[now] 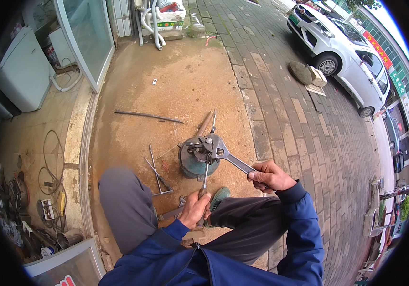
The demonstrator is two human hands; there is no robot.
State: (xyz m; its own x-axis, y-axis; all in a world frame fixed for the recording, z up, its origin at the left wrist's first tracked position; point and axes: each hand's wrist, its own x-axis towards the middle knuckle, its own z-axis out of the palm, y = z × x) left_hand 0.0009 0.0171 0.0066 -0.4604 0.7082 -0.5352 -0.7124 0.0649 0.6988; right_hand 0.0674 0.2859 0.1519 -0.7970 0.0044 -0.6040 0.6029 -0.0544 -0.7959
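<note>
A round green motor-like housing (196, 168) stands on the ground between my knees, with dark metal parts (196, 148) on top. My right hand (272, 177) is closed round the handle of a large adjustable wrench (237, 162), whose jaws sit at those metal parts. With my left hand (195, 209) I grip a screwdriver (206, 177). Its shaft points up to the same parts beside the wrench head; the exact contact at its tip is too small to tell. Behind the housing lie a wooden handle (205, 124) and a thin metal tool (213, 120).
Left of the housing lie T-shaped metal tools (155, 168) and a dark rod (149, 116). A glass door (84, 38) opens beside a white appliance (25, 71); cables and parts (20, 209) clutter the indoor floor. White pipes (155, 24) stand far ahead. A white car (345, 50) is parked right.
</note>
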